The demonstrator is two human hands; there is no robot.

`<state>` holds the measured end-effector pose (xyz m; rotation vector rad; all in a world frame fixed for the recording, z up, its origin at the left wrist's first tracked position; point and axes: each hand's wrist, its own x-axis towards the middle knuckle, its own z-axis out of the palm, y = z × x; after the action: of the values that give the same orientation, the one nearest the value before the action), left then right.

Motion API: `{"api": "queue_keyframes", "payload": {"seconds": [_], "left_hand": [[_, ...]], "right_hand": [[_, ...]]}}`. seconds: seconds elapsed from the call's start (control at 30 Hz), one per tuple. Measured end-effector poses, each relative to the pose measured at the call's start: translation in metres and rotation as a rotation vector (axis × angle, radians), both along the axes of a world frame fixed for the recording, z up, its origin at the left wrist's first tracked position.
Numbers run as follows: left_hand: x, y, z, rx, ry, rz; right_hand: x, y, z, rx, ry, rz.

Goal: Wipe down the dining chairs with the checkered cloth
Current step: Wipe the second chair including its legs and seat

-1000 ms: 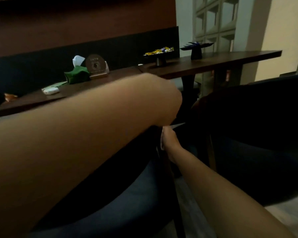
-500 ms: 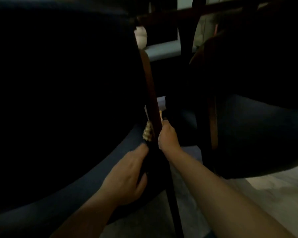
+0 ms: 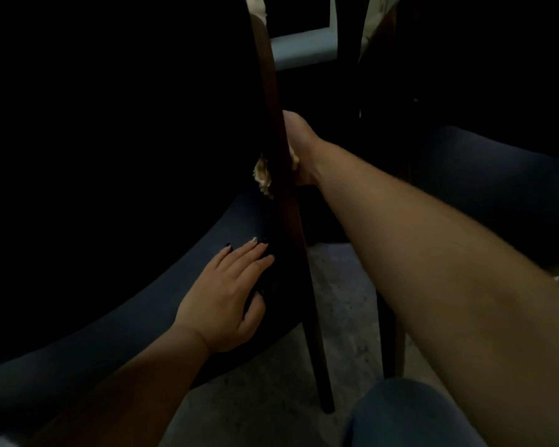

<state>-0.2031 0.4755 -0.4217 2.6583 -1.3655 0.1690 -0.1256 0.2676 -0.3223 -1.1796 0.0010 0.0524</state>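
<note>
A dark upholstered dining chair [image 3: 117,304] fills the left of the head view, and its brown wooden back leg [image 3: 291,240] slants down the middle. My right hand [image 3: 299,146] grips the pale cloth [image 3: 262,175] around that leg, about halfway up; cloth shows on both sides of the wood. My left hand [image 3: 229,295] rests flat on the chair's dark blue side, fingers straight, just left of the leg. The cloth's checks are too dim to make out.
A second dark chair [image 3: 484,175] stands close on the right, with its leg [image 3: 389,333] next to my right forearm. Speckled grey floor [image 3: 346,317] lies between the chairs. My knee in blue jeans [image 3: 410,414] is at the bottom.
The view has dropped from the tabletop to the chair's underside. My right hand with the cloth has stayed on the leg, and my left hand came down to rest flat on the chair's side.
</note>
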Motion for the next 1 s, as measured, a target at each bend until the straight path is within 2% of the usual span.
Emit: {"api": "queue_keyframes", "payload": {"seconds": [0.1,0.23,0.33,0.43,0.5,0.63,0.7,0.83,0.9,0.97,1.0], "left_hand": [[0.0,0.002,0.0,0.007,-0.007,0.005],[0.002,0.003,-0.001,0.01,-0.016,-0.005],[0.004,0.004,-0.002,-0.006,-0.018,-0.014],[0.005,0.004,-0.004,-0.026,-0.012,-0.016],[0.005,0.004,-0.006,-0.039,-0.019,-0.019],[0.007,0.003,-0.006,-0.047,-0.028,-0.019],[0.007,0.004,-0.005,-0.045,-0.024,-0.017],[0.005,0.004,-0.005,-0.035,-0.035,-0.012],[0.006,0.003,-0.006,-0.046,-0.04,-0.017],[0.007,0.003,-0.007,-0.053,-0.035,-0.019],[0.007,0.003,-0.007,-0.055,-0.034,-0.017]], "right_hand": [[-0.006,0.006,-0.037,0.036,0.06,0.035],[-0.021,0.01,-0.083,0.057,0.14,-0.145],[-0.018,0.012,-0.053,0.048,0.108,-0.047],[-0.004,0.01,-0.005,0.154,-0.009,-0.073],[0.0,0.006,0.01,0.134,-0.022,-0.031],[0.003,0.004,0.004,-0.013,0.047,0.045],[0.001,0.006,-0.022,-0.054,0.083,0.016],[-0.014,0.006,-0.067,-0.059,0.185,0.129],[-0.013,0.002,-0.054,-0.146,0.225,0.21],[-0.006,0.001,-0.03,-0.156,0.152,0.14],[-0.003,0.003,-0.014,-0.089,0.075,0.076]]}}
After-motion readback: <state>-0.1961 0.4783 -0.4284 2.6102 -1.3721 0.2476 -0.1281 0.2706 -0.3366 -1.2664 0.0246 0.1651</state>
